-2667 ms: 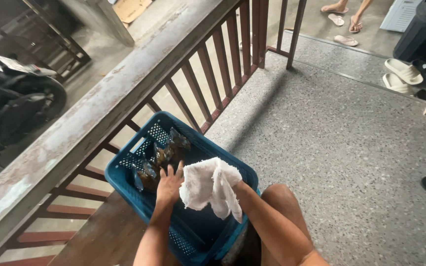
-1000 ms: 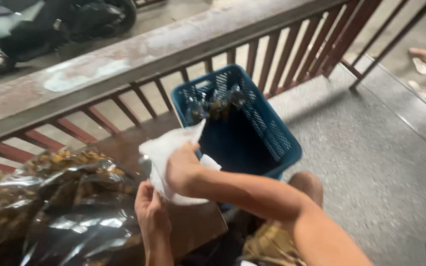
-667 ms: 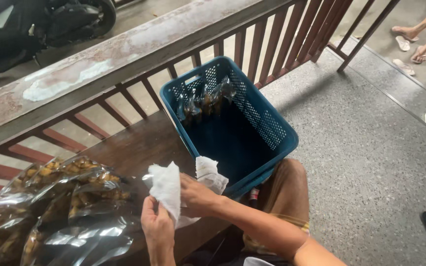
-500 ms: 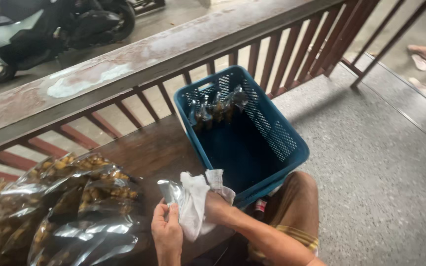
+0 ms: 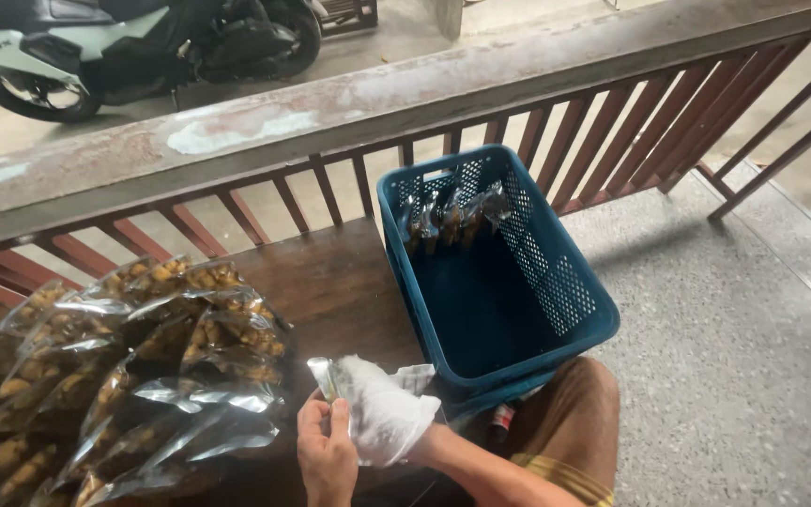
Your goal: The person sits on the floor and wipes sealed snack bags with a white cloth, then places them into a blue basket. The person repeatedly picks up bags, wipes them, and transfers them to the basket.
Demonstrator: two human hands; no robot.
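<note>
At the bottom of the view the person's left hand (image 5: 326,455) is curled around a small clear packet (image 5: 328,377), its fingers closed on the lower part so that the top of the packet stands just above them. The right hand (image 5: 396,427) is almost wholly wrapped in a white cloth (image 5: 382,413), which is pressed against the side of that packet; the hand seems bunched shut inside the cloth, though its fingers are hidden and cannot be seen singly. Both hands hang over the near edge of a dark wooden bench (image 5: 340,291), and the person's knee in brown shorts (image 5: 565,432) shows just to the right. To the left of the hands, and very near them, a heap of clear plastic bags (image 5: 114,366) filled with brownish-yellow pieces covers that end of the bench. To the right a blue plastic basket (image 5: 565,310) with perforated walls sits at the bench's end, with a few small dark packets (image 5: 448,216) leaning against its far wall and the rest of its floor bare. Beyond the bench runs a reddish-brown wooden railing (image 5: 377,99) with slanted bars, beside a grey speckled floor (image 5: 734,310). Past the railing, at the top left, a black and white scooter (image 5: 124,38) stands on the pavement.
</note>
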